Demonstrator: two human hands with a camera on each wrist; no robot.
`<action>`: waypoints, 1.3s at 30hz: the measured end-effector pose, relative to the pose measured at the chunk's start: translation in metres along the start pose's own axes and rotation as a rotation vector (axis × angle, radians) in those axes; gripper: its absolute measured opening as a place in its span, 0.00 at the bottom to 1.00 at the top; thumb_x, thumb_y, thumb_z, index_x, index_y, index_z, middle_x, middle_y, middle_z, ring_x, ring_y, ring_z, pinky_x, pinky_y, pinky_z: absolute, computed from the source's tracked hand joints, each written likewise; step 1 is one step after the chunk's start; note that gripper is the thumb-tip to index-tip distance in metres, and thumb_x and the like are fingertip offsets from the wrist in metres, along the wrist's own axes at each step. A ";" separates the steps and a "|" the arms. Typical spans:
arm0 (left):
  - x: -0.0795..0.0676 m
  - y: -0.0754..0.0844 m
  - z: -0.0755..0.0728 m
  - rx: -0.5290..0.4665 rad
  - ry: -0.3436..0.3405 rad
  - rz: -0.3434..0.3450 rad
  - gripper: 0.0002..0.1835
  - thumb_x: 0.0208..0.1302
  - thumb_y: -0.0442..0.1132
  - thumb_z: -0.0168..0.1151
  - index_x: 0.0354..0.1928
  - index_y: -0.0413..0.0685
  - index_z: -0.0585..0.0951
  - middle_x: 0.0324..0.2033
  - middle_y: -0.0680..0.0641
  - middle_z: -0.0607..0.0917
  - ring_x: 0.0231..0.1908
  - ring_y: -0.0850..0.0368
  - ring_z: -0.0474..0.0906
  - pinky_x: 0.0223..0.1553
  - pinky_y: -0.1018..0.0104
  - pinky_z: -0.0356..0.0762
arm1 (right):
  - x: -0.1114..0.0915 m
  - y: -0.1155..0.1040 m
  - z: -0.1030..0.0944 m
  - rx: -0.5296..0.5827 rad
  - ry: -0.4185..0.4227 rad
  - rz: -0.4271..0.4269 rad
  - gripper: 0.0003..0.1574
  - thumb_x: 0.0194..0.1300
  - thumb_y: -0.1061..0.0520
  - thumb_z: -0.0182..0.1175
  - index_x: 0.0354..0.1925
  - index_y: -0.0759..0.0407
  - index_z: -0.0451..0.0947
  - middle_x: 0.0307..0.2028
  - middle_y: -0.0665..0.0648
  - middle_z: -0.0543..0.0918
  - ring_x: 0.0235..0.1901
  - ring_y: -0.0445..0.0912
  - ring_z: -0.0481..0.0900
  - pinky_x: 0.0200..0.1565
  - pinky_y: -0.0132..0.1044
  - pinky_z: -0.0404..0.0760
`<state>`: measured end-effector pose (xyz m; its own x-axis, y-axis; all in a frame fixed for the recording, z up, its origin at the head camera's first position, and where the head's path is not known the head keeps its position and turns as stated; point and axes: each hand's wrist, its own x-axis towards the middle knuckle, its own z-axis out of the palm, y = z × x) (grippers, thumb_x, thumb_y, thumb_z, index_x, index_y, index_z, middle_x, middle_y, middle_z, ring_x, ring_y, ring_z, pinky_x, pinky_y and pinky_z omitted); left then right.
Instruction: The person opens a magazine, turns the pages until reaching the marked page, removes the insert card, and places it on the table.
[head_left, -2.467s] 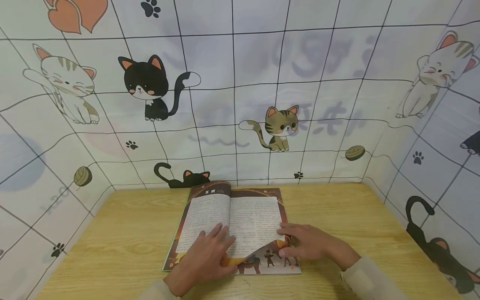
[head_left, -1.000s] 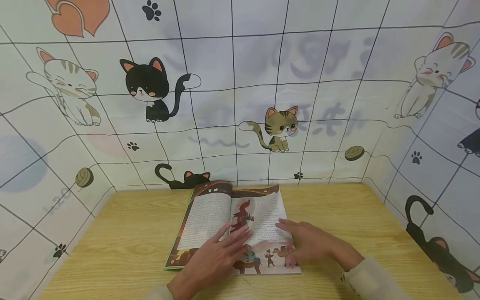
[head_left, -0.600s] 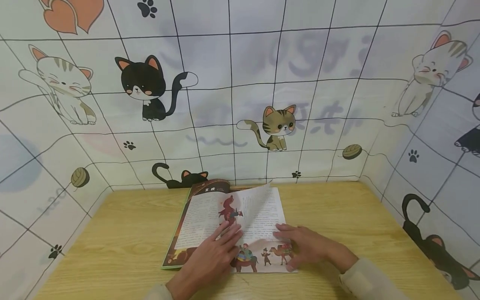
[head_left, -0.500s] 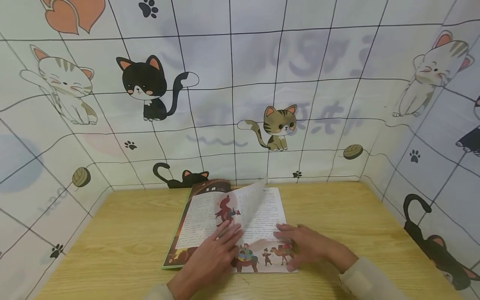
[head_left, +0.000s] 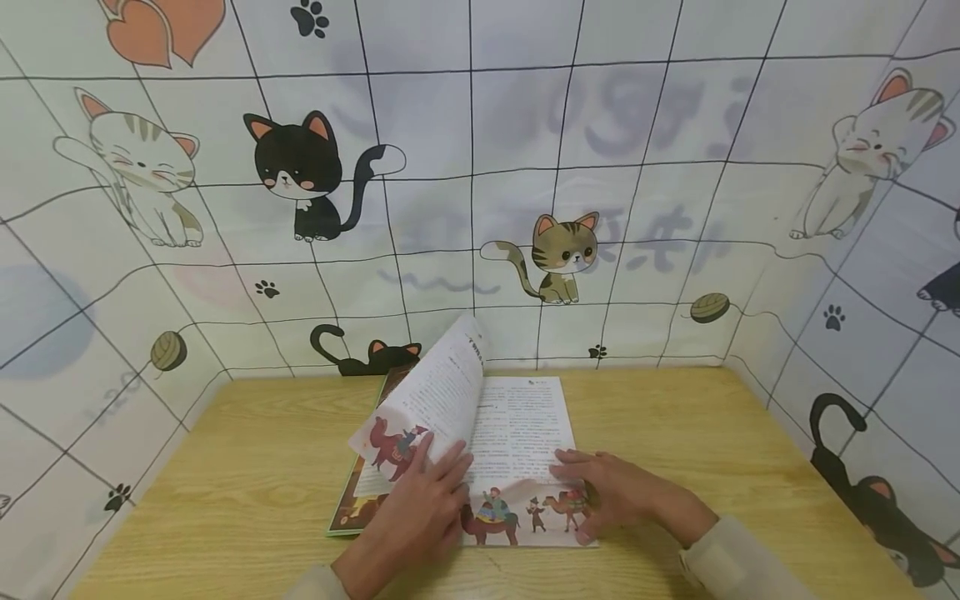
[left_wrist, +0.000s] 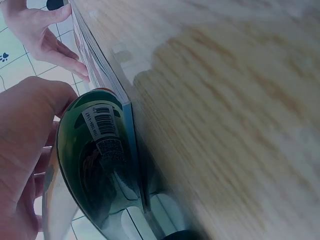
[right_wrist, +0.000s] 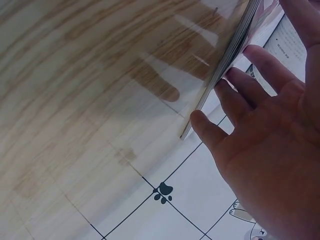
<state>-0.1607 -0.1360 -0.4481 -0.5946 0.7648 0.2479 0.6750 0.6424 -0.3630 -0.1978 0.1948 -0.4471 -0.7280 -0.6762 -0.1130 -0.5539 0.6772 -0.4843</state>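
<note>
On the table lies a magazine (head_left: 521,433), spread wide, with printed text and drawings of elephants and a camel. One page (head_left: 442,387) is lifted and curls over toward the left side. My left hand (head_left: 422,507) presses its extended fingers on the lower part of that page, near the spine. In the left wrist view the glossy green back cover (left_wrist: 95,170) bows up beside the hand, a barcode on it. My right hand (head_left: 626,493) rests at the right page's outer edge; in the right wrist view its fingertips touch the stacked page edges.
The wooden table (head_left: 247,467) extends to both sides of the magazine. A white sheet backdrop (head_left: 420,275) with printed cats and grid lines rises behind and along both sides. The magazine's far edge is close to it.
The page has swung from the right side over to the left, uncovering another text page beneath. My left hand went right, then back left with it. My right hand stays by the right edge.
</note>
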 end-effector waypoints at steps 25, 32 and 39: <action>-0.006 0.000 0.000 -0.228 -0.151 -0.219 0.18 0.62 0.51 0.58 0.50 0.51 0.84 0.63 0.45 0.77 0.65 0.45 0.70 0.46 0.38 0.77 | -0.001 0.004 0.003 -0.013 0.009 0.011 0.58 0.44 0.32 0.74 0.68 0.55 0.71 0.72 0.61 0.66 0.70 0.61 0.63 0.66 0.66 0.57; -0.006 -0.001 0.002 -0.253 -0.146 -0.230 0.17 0.61 0.51 0.60 0.48 0.51 0.84 0.61 0.45 0.78 0.64 0.44 0.72 0.42 0.39 0.80 | -0.001 0.004 0.001 0.001 0.010 0.008 0.55 0.46 0.34 0.75 0.68 0.55 0.72 0.71 0.60 0.66 0.70 0.62 0.63 0.66 0.66 0.58; -0.005 -0.002 0.001 -0.273 -0.167 -0.235 0.18 0.61 0.51 0.61 0.49 0.51 0.84 0.62 0.45 0.77 0.64 0.43 0.72 0.43 0.38 0.80 | -0.001 0.004 0.001 0.006 0.012 0.005 0.55 0.46 0.33 0.74 0.67 0.54 0.73 0.71 0.59 0.67 0.69 0.62 0.65 0.64 0.66 0.62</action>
<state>-0.1594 -0.1412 -0.4499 -0.7942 0.5917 0.1384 0.5902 0.8053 -0.0558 -0.1989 0.1979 -0.4499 -0.7358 -0.6690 -0.1050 -0.5475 0.6789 -0.4893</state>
